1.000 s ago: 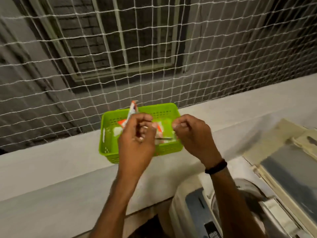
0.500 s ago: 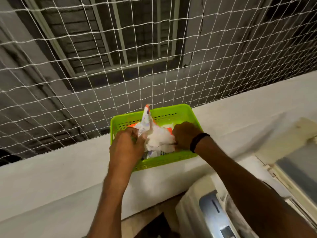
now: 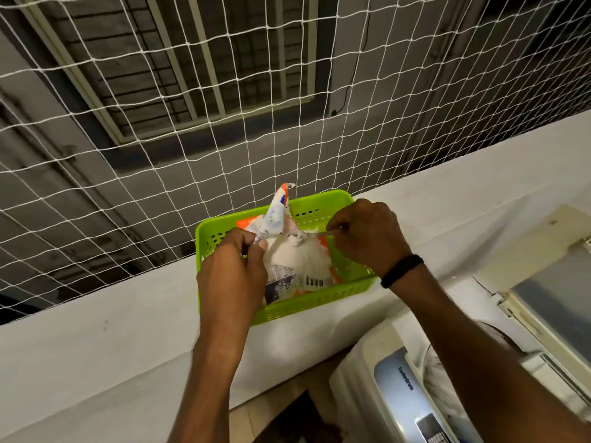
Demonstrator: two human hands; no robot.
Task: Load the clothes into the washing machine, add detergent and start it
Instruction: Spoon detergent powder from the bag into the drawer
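A white and orange detergent packet [image 3: 289, 251] lies open in a lime green plastic basket [image 3: 313, 300] on a white ledge, with white powder showing inside. My left hand [image 3: 233, 270] pinches the packet's left edge and holds it up. My right hand [image 3: 367, 236], a black band on its wrist, is closed over the packet's right side; a thin pale thing pokes from its fingers, and what it is I cannot tell. The top-loading washing machine [image 3: 406, 388] stands at the lower right with its lid [image 3: 553, 282] raised.
A white rope net [image 3: 192, 123] rises right behind the ledge [image 3: 96, 346], with a dark wall and a barred window beyond it. A gap of floor [image 3: 287, 417] shows between the ledge and the machine.
The packet has gone from being held above the basket to resting in it with its mouth spread open. My right hand dipped into the basket and now sits at the packet's right edge.
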